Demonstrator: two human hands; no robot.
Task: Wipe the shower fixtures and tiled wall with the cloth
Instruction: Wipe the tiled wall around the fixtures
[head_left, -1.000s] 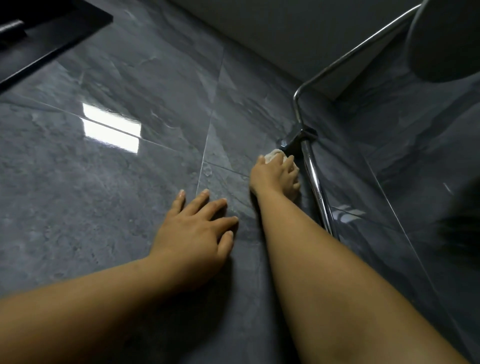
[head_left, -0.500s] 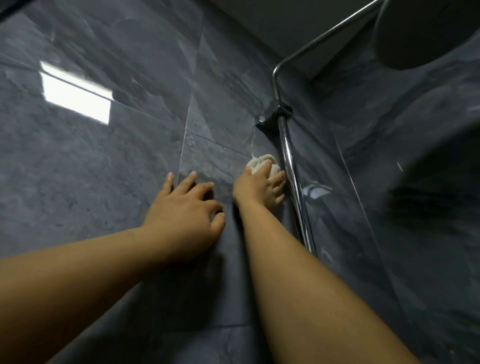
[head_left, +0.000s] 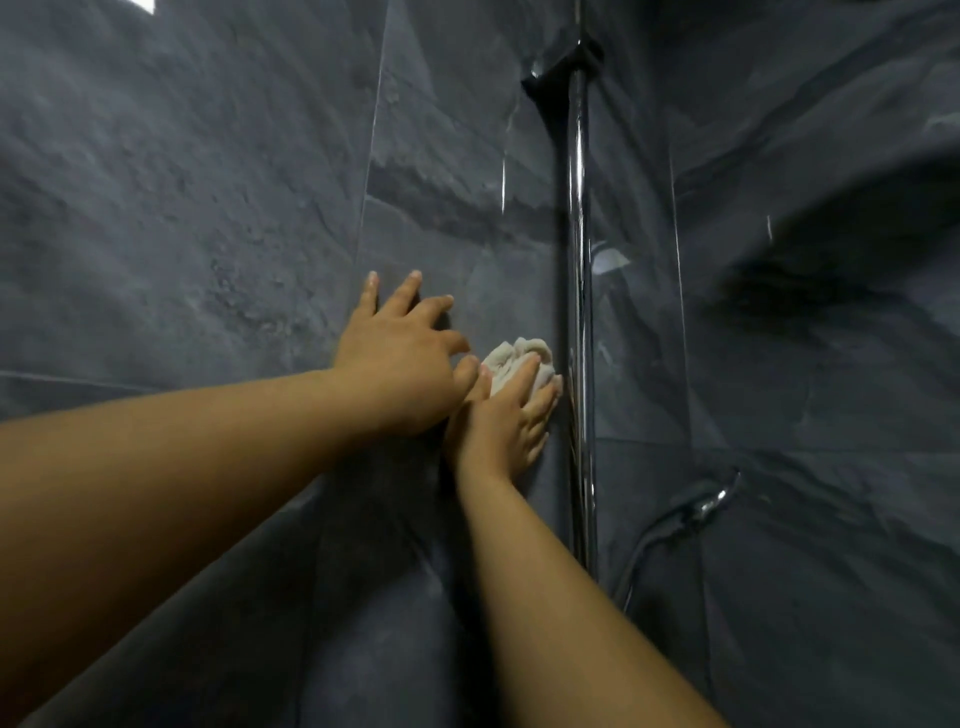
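A bunched white cloth (head_left: 511, 358) is pressed against the dark grey tiled wall (head_left: 208, 197) by my right hand (head_left: 506, 421), just left of the chrome shower riser pipe (head_left: 577, 249). My fingers lie over the cloth's lower part. My left hand (head_left: 402, 358) rests flat on the tiles with fingers spread, its thumb side touching my right hand. A black bracket (head_left: 563, 65) holds the pipe to the wall near the top.
A chrome shower hose (head_left: 670, 525) curves down at the lower right beside the pipe. The side wall (head_left: 831, 312) of dark tiles meets the back wall at a corner right of the pipe. A bright reflection shows at the top left edge.
My right hand has slid the cloth down the wall beside the pipe, away from the bracket. The view has tipped downward; the shower head has left the frame and my hands now touch.
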